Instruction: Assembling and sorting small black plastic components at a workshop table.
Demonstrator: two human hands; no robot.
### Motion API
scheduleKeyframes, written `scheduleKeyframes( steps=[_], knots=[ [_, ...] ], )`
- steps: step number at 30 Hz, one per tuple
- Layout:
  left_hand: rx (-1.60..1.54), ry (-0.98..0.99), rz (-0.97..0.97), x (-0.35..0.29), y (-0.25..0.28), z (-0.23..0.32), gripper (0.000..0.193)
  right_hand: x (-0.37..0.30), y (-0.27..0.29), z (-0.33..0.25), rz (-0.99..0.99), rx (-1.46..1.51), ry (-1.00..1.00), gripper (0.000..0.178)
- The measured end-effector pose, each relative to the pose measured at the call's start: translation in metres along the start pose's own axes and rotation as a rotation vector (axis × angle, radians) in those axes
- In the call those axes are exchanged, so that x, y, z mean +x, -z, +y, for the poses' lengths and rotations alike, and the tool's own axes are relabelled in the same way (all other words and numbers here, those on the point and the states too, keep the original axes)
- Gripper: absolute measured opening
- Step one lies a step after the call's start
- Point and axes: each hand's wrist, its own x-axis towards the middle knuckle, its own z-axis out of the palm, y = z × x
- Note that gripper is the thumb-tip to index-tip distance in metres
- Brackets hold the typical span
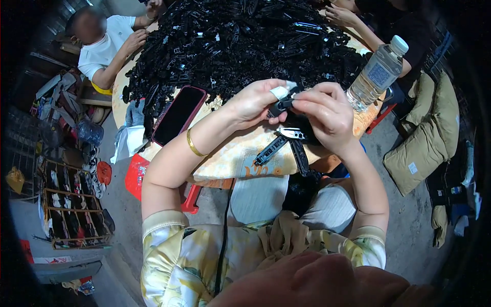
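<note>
My left hand (253,106), with white tape round a fingertip, is closed on a small black plastic part (278,108). Facing it over the table's near side, my right hand (327,113) pinches at the same part with thumb and fingers. My fingers hide much of its shape. Just below the hands, by the table edge, lie a long black plastic piece (271,150), a shiny silver-and-black piece (291,133) and another dark strip (299,157). Beyond my hands spreads a large heap of black plastic parts (230,46).
A phone (180,115) in a dark red case lies left on the patterned table (217,166). To the right stands a clear water bottle (376,74). Two people (105,43) work at the heap's far sides. Tan sacks (422,143) rest on the floor at right.
</note>
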Motion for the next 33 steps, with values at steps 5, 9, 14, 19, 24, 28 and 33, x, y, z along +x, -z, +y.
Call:
scheduleKeyframes(
  steps=[5, 9, 14, 19, 24, 28, 33],
  knots=[
    [0.156, 0.131, 0.064, -0.001, 0.0, 0.0, 0.019, -0.002, -0.006, -0.002, -0.026, -0.042, 0.057, 0.026],
    [0.266, 0.139, 0.066, -0.002, 0.004, 0.007, 0.02, -0.004, -0.006, 0.0, -0.033, -0.108, 0.076, 0.027],
    [0.301, 0.121, -0.031, -0.011, 0.001, 0.018, 0.033, -0.002, -0.003, -0.002, -0.073, -0.151, 0.053, 0.027],
    [0.977, -0.242, 0.118, -0.016, -0.009, 0.009, 0.033, -0.009, -0.007, -0.006, -0.121, 0.236, -0.646, 0.028],
    [1.273, -0.376, 0.147, -0.015, -0.017, 0.004, 0.031, -0.013, 0.002, 0.002, -0.25, 0.192, -0.682, 0.034],
    [1.092, -0.3, 0.164, -0.02, -0.015, 0.009, 0.034, -0.008, 0.005, 0.013, -0.249, 0.454, -0.854, 0.036],
    [0.943, -0.31, 0.216, -0.058, -0.002, -0.011, 0.041, -0.009, 0.016, 0.012, -0.527, 0.126, -0.481, 0.047]
  ],
)
